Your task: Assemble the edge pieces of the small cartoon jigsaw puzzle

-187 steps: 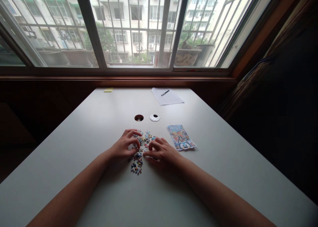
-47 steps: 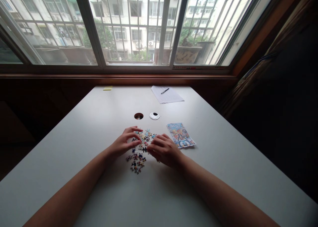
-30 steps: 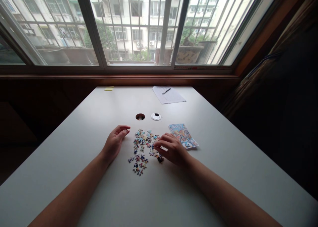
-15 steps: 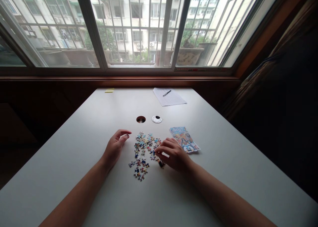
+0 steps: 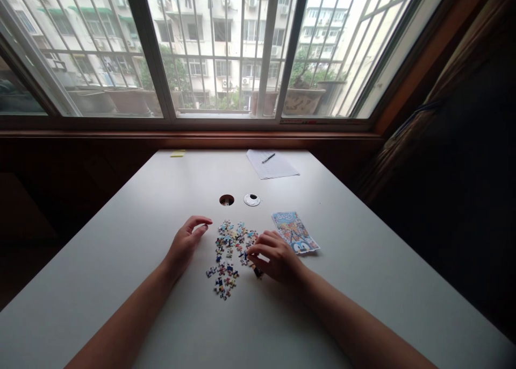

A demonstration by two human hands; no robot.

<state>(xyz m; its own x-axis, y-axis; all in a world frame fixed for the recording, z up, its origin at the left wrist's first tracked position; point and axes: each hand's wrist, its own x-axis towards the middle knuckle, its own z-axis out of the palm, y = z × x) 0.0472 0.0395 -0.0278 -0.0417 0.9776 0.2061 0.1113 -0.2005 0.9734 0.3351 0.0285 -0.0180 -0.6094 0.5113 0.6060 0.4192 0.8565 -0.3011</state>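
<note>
At centre of frame: loose jigsaw pieces [image 5: 229,254] on white tabletop [image 5: 193,320]. Just left of them: left hand [image 5: 183,248], fingers [image 5: 199,219] half-open, nothing visible in grip. Over their right edge: right hand [image 5: 278,257], fingers curled close; can't tell if pinching a piece.

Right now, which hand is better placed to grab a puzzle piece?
Probably the right hand: it's over the right edge of the pieces, though whether it touches or holds one is hard to tell. The left hand is beside them, with a gap between.
</note>
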